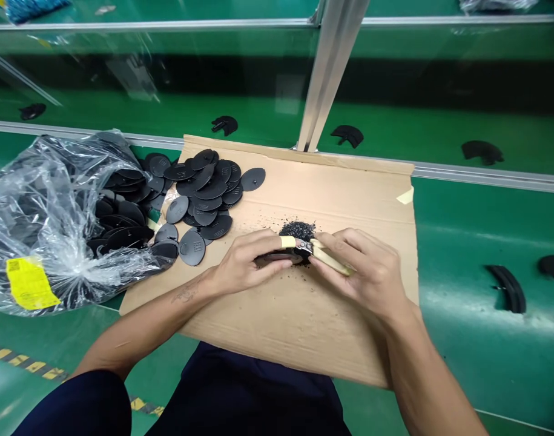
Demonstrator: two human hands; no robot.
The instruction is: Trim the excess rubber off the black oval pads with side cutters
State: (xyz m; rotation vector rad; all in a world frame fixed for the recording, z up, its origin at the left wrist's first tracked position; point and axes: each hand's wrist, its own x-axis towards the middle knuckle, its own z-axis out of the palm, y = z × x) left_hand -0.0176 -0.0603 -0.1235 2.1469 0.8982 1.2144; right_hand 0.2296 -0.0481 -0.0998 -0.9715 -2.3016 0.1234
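Note:
My left hand [249,263] grips a flat black plastic disc [279,258] just above a sheet of cardboard [349,188]; one finger wears a yellow wrap. My right hand [362,266] is closed round a small cutting tool with yellowish handles [329,257], and its metal tip meets the disc's edge. A small heap of black plastic trimmings [297,230] lies right behind the two hands.
A pile of black discs [204,188] spills from a clear plastic bag [54,224] with a yellow label at the left. Curved black parts [508,287] lie on the green surface at the right and on the green belt [440,133] beyond. A slanted metal post [326,72] rises behind the cardboard.

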